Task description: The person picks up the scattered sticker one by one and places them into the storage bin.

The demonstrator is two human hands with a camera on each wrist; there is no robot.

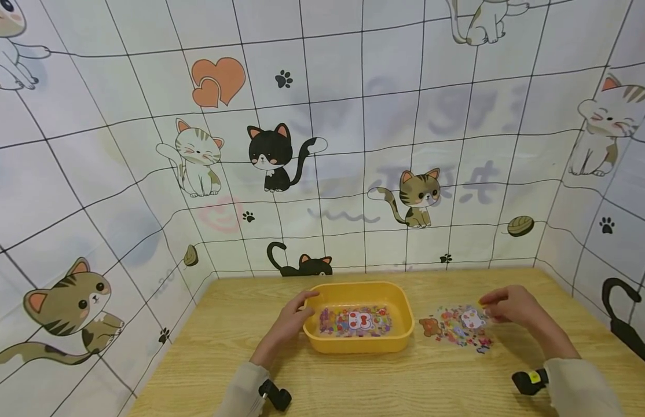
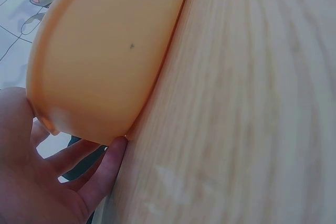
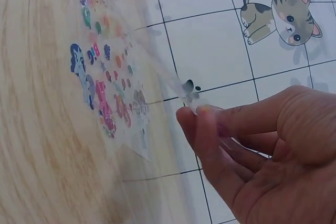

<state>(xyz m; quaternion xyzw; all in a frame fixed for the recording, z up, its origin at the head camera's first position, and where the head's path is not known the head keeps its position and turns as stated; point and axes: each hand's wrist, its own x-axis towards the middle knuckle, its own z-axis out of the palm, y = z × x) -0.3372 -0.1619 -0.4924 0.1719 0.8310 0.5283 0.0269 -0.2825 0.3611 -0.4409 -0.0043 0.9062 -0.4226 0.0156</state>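
A yellow plastic basin (image 1: 359,346) stands on the wooden table. My left hand (image 1: 290,318) holds it at its left end. The left wrist view shows the thumb side at the rim and other fingers (image 2: 110,166) against the outer wall near the base. Inside the basin lies colourful sticker material (image 1: 356,322) with a white, red-bowed character. To the right, my right hand (image 1: 512,307) pinches an edge of a clear sticker sheet (image 1: 458,329) with small bright figures, a brown bear and a white character. In the right wrist view, the sheet's pinched edge (image 3: 173,85) is raised.
Light wood-grain table (image 1: 223,347) runs back to a white, grid-lined cloth wall (image 1: 343,133) printed with cats. Similar side walls stand left and right. Black wrist devices (image 1: 275,397) sit by both sleeves.
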